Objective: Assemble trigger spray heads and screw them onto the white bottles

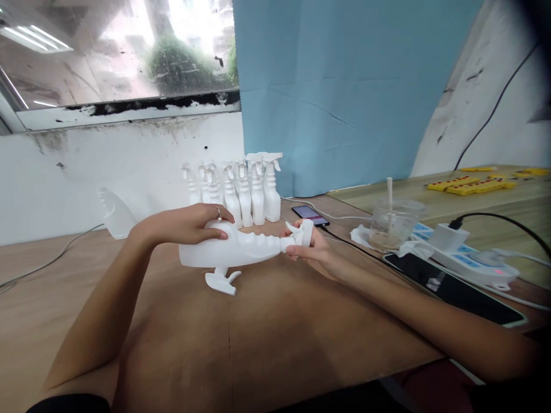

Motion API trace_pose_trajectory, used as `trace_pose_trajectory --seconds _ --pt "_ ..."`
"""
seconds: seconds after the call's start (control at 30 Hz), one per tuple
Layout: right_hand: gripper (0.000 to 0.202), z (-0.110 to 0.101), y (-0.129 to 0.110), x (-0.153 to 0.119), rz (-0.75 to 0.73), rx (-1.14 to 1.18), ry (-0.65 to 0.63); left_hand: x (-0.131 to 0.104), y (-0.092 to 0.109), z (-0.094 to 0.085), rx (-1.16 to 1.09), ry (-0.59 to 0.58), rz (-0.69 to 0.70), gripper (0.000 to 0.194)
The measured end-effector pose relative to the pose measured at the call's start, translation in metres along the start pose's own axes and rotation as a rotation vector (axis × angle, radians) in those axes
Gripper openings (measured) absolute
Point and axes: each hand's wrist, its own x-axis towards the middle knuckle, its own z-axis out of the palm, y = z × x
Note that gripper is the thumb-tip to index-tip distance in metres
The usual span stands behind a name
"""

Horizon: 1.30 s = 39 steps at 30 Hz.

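A white spray bottle (241, 248) lies on its side above the brown tabletop (275, 332), its neck pointing right. My left hand (202, 222), with a ring on one finger, is wrapped over the bottle's wide body. At the neck, my right hand (307, 249) grips the white trigger sprayer (305, 232), which meets the bottle's mouth. Whether its collar is threaded on, I cannot tell. Just below the bottle, a second trigger sprayer (221, 281) rests loose on the table, its upper end partly hidden behind the bottle.
Several white spray bottles with sprayers (257, 198) stand by the wall. A headless white bottle (116, 213) stands at left. To the right are a phone (310, 215), a plastic cup with a straw (394, 223), a power strip (482, 267), a dark tablet-like device (456, 289) and cables.
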Motion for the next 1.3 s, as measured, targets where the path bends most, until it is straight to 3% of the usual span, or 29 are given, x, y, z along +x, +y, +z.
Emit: trace_pose_trajectory --seconds 0.1,0.27,0.37,0.43,0.57,0.73,0.93,1.3 --pt "0.05 0.0 0.0 0.0 -0.024 -0.023 0.079 0.0 0.001 -0.001 -0.003 -0.002 0.003 0.045" --pt "0.06 -0.003 0.001 0.001 -0.051 -0.045 0.037 0.0 0.001 -0.001 0.009 -0.001 -0.015 0.046" --pt "0.038 -0.002 0.001 0.002 -0.039 -0.092 0.066 0.0 0.0 0.0 0.023 0.008 -0.006 0.045" --pt "0.034 0.0 0.0 0.001 -0.044 -0.082 0.066 0.0 -0.001 0.0 0.023 0.005 0.004 0.045" --pt "0.049 0.001 -0.006 0.0 -0.034 -0.033 0.029 0.002 -0.002 0.001 0.013 -0.003 0.002 0.046" --pt "0.048 -0.002 -0.005 0.001 0.003 -0.067 0.051 0.001 -0.001 0.001 0.016 -0.005 -0.006 0.046" --pt "0.05 -0.007 0.002 0.003 -0.019 -0.123 -0.037 0.001 -0.002 0.001 0.012 -0.001 -0.005 0.045" --pt "0.047 -0.011 0.007 0.004 -0.033 -0.258 0.093 0.0 0.002 0.001 0.018 -0.01 -0.014 0.047"
